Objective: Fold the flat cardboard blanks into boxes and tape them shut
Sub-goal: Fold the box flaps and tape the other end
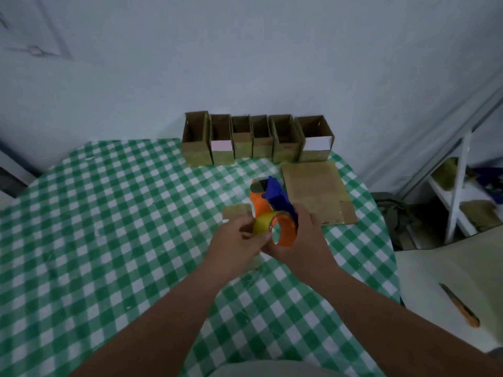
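Tape dispenser (275, 210) in both hands, no legible writing

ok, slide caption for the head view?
Both hands hold the tape dispenser; six folded boxes behind.

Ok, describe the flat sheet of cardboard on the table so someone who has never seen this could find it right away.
Start at the table with the green checked cloth and find the row of open boxes along the wall. The flat cardboard sheet lies just in front of the row's right end, beside the tape gun. Unlike the boxes, it is unfolded and lies flat.
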